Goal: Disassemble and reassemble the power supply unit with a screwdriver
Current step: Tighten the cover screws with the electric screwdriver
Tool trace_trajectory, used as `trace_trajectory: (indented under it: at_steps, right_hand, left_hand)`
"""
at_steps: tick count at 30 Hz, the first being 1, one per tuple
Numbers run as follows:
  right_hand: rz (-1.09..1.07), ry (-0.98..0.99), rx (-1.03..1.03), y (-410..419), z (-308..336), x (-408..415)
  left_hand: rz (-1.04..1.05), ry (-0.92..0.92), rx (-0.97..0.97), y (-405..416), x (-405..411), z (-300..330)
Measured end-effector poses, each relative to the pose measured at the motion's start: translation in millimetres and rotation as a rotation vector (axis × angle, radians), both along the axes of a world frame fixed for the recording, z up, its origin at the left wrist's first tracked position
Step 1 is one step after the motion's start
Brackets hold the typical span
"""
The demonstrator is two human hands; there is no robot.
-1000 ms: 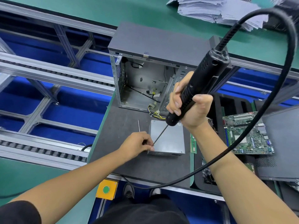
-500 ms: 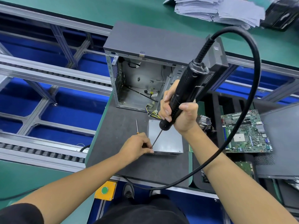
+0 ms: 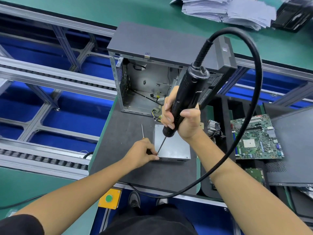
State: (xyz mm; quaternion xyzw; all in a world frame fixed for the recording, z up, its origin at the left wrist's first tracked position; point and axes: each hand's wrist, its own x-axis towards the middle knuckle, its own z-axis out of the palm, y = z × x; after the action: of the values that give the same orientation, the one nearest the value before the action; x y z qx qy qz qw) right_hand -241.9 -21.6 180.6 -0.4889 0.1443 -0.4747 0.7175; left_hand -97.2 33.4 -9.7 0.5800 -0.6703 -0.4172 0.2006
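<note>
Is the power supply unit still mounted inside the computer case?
No, the power supply unit lies on the dark mat in front of the open computer case.

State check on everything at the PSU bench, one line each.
power supply unit: closed, flat on the mat
electric screwdriver: tilted, bit tip at the unit's near-left corner
right hand: grips the screwdriver body
left hand: fingers pinched at the bit tip
computer case: side open, interior empty apart from loose cables
motherboard: out of the case, on the tray

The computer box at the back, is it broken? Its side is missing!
Not broken, just opened up. The computer case has no side panel and looks nearly empty; its motherboard lies out on the right, and the power supply sits in front.
</note>
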Motion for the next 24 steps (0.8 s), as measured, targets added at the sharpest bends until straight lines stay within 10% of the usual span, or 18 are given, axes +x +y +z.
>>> trace_trajectory:
  at_steps: [24]
  right_hand:
    - [0.059,0.043,0.051,4.0,4.4,10.3]
  left_hand:
    - [0.183,0.165,-0.059,20.4,0.1,-14.6]
